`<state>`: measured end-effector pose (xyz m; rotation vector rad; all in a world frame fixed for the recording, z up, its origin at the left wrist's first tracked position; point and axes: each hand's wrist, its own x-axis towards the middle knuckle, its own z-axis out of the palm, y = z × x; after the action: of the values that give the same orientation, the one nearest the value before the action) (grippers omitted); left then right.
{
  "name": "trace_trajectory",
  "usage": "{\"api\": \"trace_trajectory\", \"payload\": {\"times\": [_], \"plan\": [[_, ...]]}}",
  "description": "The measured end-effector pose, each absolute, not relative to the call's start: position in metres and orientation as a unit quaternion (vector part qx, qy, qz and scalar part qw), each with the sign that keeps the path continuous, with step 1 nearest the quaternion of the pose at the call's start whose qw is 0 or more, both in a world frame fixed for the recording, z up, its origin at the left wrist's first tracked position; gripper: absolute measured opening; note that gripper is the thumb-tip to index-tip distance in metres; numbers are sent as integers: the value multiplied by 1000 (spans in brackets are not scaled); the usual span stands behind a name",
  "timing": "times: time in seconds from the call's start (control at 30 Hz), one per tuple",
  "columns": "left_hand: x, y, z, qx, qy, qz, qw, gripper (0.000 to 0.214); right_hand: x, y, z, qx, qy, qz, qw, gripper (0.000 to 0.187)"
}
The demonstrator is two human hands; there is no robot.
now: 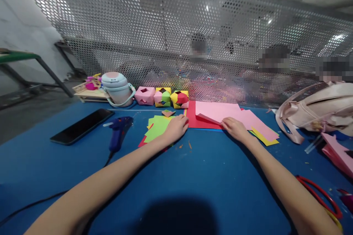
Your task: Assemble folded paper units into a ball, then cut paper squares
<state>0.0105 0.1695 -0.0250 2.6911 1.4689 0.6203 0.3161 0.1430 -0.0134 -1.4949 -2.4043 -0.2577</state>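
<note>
A pink sheet (pixel 219 110) lies across a larger red sheet (pixel 205 122) in front of me, its near edge curled up, toward the far side of a blue table (pixel 171 176). My right hand (pixel 234 127) has the near right corner of the pink sheet between nearly closed fingers. My left hand (pixel 176 128) rests by the red sheet's left edge, fingers loosely bent together; from this angle I cannot tell whether they grip anything. Beneath my left wrist and beside it fan green papers (pixel 156 127) with red and yellow edges showing, and a small folded piece (pixel 168 113) sits just beyond. Past my right hand, more pink paper (pixel 257 122) overlaps a yellow sheet (pixel 264 137). Behind my left hand, three folded paper cubes (pixel 163 97) stand in a row next to a pale blue lidded cup (pixel 117 90). Farther left, a blue glue gun (pixel 118 134) lies near a black phone (pixel 82 126). At far right, a pale bag (pixel 322 108) slumps on the table, with a red loop (pixel 321 195) nearer me. A perforated metal screen (pixel 154 36) rises behind it all
</note>
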Motion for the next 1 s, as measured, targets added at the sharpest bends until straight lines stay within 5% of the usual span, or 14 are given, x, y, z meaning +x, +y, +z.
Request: {"api": "trace_trajectory", "payload": {"times": [0.5,1.0], "plan": [[9,176,-21,878,441,189,5,25,297,137,-27,-568,-768,-171,242,29],[13,179,-21,875,432,216,-6,27,290,135,-31,-570,-745,-119,325,26]]}}
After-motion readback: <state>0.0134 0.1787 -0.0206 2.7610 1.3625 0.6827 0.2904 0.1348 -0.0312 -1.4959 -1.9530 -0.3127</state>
